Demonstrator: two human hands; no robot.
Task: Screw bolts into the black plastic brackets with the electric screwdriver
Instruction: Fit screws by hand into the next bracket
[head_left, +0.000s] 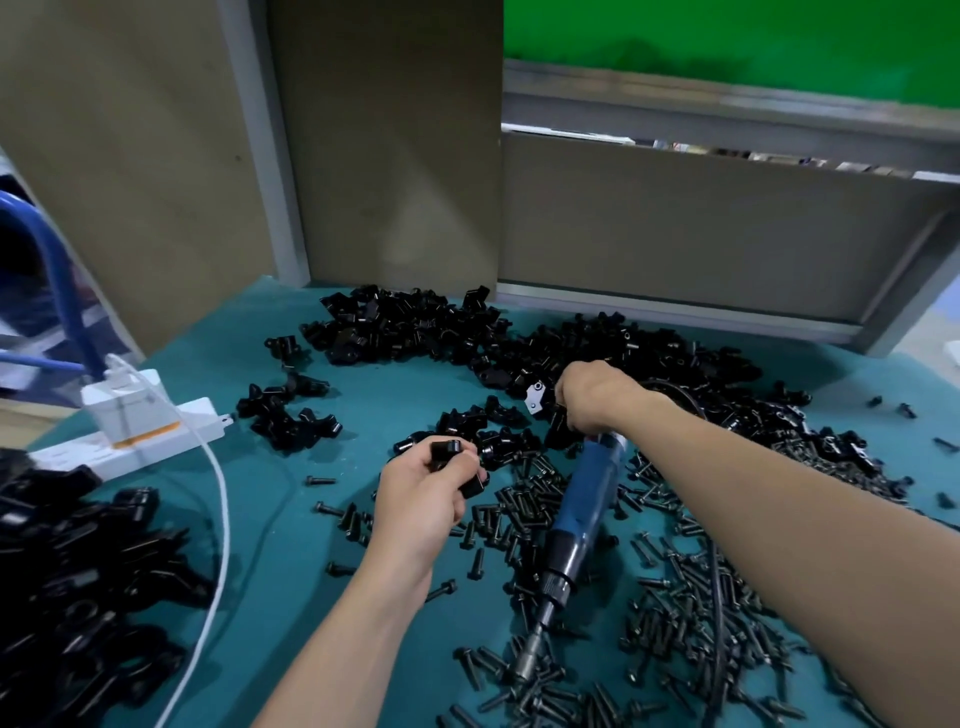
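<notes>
Loose bolts lie thick along the near edge of the bench, right of centre, and the bit of the electric screwdriver rests tip-down among them. Your right hand is curled over the tool's far end, about mid-bench, and holds it; the blue body slants back toward you. Your left hand, just left of the tool, grips one black bracket between thumb and curled fingers. No bolt shows in that bracket, though your fingers hide most of it. A far heap of brackets runs along the far edge of the bench and spreads toward the right edge, with small clusters strayed toward the middle. A second pile sits at the near left corner, just beside a white power strip and its white cable. Whether that pile's brackets already carry bolts cannot be read at this size. Judgement: if the left pile is finished stock, a fair batch is done. The far heap and the wide scatter of bolts say much is left. Step in hand looks like fitting a bolt to the held bracket, not yet driven.
</notes>
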